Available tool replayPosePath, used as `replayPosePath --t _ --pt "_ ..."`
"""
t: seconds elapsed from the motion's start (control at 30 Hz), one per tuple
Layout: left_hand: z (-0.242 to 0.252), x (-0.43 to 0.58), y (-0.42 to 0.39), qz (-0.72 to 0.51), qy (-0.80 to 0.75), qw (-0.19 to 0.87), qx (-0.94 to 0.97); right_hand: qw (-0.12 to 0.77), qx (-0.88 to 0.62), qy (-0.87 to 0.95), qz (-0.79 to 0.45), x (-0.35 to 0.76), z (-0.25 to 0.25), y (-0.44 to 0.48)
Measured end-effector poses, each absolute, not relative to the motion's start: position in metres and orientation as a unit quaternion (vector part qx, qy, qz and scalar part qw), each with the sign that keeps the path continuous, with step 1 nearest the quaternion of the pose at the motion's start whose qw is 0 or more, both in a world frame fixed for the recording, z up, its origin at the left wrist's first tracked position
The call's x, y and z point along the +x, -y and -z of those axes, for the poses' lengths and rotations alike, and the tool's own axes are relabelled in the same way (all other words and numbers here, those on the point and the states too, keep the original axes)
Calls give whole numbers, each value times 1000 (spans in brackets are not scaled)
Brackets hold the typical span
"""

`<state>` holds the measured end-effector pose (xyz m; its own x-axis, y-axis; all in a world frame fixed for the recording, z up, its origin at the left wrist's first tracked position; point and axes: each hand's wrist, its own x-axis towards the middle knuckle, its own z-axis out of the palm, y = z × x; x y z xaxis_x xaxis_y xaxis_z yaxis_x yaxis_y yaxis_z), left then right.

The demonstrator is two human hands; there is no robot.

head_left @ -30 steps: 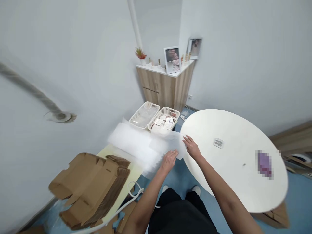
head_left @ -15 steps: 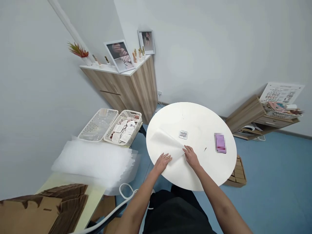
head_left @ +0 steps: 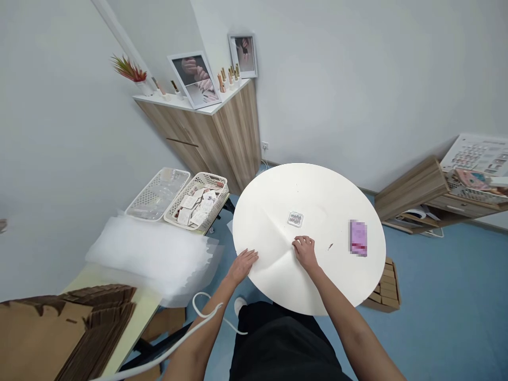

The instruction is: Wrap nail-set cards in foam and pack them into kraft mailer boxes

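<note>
A thin white packing sheet (head_left: 270, 244) lies on the round white table (head_left: 341, 193), one side of it raised in a fold. My right hand (head_left: 305, 253) pinches the sheet's raised edge near the middle of the table. At the table's front left rim, my left hand (head_left: 243, 266) rests with its fingers stretched out over the sheet's lower left part. Just beyond my right hand is a small clear case (head_left: 295, 219) with several little round pieces in it. The sheet blends into the tabletop, so its full outline is hard to make out.
A blurred purple item (head_left: 358, 238) lies on the table's right side, with a small dark bit (head_left: 330, 246) nearer. To the left are a stack of white translucent sheets (head_left: 151, 254), a basket of cards (head_left: 216, 209) and flattened cardboard (head_left: 35, 338). A white cable (head_left: 186, 338) crosses near my left arm.
My left hand has slid left toward the table's rim. My right hand has shifted slightly left with the sheet's edge, and the sheet lies more spread out. The view has turned a little.
</note>
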<state>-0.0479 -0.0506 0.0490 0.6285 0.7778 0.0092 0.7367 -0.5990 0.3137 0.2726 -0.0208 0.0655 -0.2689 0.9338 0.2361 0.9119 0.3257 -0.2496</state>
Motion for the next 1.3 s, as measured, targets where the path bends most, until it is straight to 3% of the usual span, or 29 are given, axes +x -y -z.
replayPosePath --t 0.17,0.43,0.6,0.8,1.07,1.3 --pt "-51 -56 46 -56 -447 148 880 146 -583 797 -62 275 -63 14" --pt "-34 -1 49 -169 -640 140 737 154 -635 750 -102 296 -45 -50" --pt "-15 47 45 -126 -710 134 680 130 -627 759 -116 305 -25 -89" --pt "-16 57 51 -97 -649 114 746 127 -604 773 -146 320 -15 -106" --pt "-31 84 44 -67 -521 149 838 252 -588 760 -115 346 -36 -86" --pt "-46 94 49 -85 -486 151 856 189 -505 823 -179 325 -35 -24"
